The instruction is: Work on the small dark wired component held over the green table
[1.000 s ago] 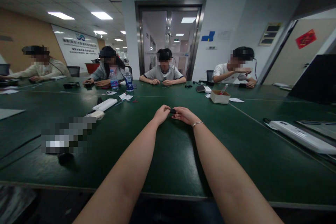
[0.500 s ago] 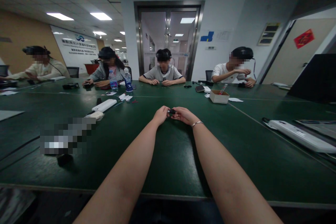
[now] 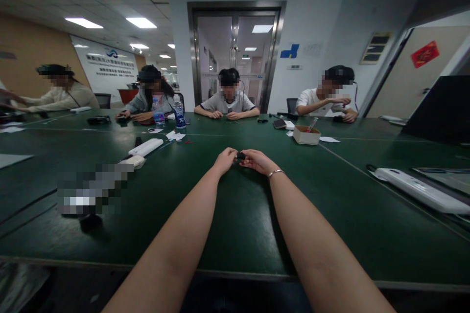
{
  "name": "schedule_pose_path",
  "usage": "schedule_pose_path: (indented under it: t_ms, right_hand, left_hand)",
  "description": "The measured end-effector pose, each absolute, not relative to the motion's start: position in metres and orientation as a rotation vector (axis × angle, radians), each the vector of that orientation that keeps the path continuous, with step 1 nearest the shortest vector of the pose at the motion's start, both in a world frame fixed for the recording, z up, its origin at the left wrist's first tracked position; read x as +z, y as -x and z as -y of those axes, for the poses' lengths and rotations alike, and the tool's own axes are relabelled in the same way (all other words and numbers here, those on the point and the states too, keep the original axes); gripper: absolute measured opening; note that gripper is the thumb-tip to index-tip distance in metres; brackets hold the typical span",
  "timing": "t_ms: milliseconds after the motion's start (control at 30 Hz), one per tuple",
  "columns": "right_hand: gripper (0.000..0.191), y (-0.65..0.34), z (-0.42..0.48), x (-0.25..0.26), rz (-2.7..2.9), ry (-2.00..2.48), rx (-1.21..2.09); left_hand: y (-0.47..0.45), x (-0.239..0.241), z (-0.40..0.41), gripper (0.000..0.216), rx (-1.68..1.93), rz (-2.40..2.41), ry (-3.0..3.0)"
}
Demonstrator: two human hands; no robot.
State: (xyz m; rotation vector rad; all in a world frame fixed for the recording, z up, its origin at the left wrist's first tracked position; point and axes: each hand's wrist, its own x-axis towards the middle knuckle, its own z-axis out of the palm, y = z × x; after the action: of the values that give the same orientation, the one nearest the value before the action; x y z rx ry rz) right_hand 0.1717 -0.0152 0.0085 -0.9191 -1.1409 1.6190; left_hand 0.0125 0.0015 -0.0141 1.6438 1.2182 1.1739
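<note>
Both my arms stretch out over the dark green table [image 3: 244, 225]. My left hand [image 3: 225, 160] and my right hand [image 3: 257, 160] meet near the middle, just above the tabletop. Between them is a small black object [image 3: 240, 155], too small to make out its kind. Fingers of my right hand close on its right side; those of my left hand pinch its left end, where a bit of something shiny shows. The fingers partly hide it. A silvery bracelet [image 3: 276, 172] circles my right wrist.
A small open box [image 3: 306, 137] stands ahead to the right, and a white power strip [image 3: 422, 190] lies farther right. Another white strip [image 3: 146, 147] is at left. Two bottles [image 3: 179, 113] stand near several people seated across the table.
My hands stay almost where they were, still on the small black object. At the far left a seated person has shifted slightly.
</note>
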Motion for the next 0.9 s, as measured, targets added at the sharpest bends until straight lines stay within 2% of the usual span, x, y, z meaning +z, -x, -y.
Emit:
schedule_pose_path:
  t_ms: [900]
  right_hand:
    - [0.008,-0.1721,0.0151,0.0092,1.135,0.914,1.638]
  left_hand:
    - [-0.0115,-0.0138,-0.0027,0.022,1.166,-1.233,-1.644]
